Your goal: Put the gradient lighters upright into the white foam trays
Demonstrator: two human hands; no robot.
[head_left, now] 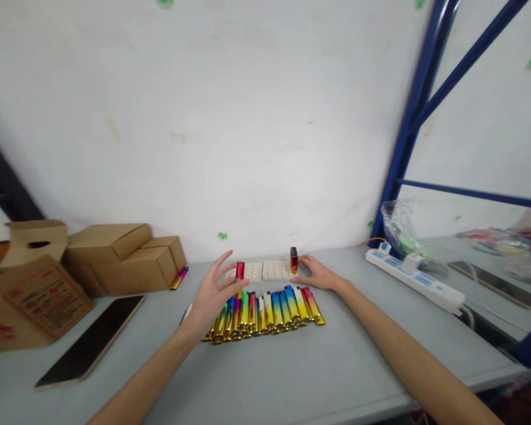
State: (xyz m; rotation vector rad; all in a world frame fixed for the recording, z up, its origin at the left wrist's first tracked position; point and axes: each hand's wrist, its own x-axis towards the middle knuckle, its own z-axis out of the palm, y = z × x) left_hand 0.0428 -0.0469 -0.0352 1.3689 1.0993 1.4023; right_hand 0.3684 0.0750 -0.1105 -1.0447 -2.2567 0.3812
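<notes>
A white slotted tray (pixel 265 271) lies near the wall on the grey table (pixel 292 378). One red lighter (pixel 239 271) stands at the tray's left end, pinched by the fingers of my left hand (pixel 212 295). Another red lighter (pixel 294 261) stands at the tray's right end, with my right hand (pixel 317 273) on it. In front of the tray lies a row of several rainbow-coloured lighters (pixel 265 310) with gold ends, side by side.
Cardboard boxes (pixel 124 257) are stacked at the left, with a phone (pixel 92 345) lying face up beside them. A white power strip (pixel 416 280) and a plastic bag (pixel 400 227) sit at the right by a blue frame post (pixel 407 130). Another phone (pixel 495 283) lies far right.
</notes>
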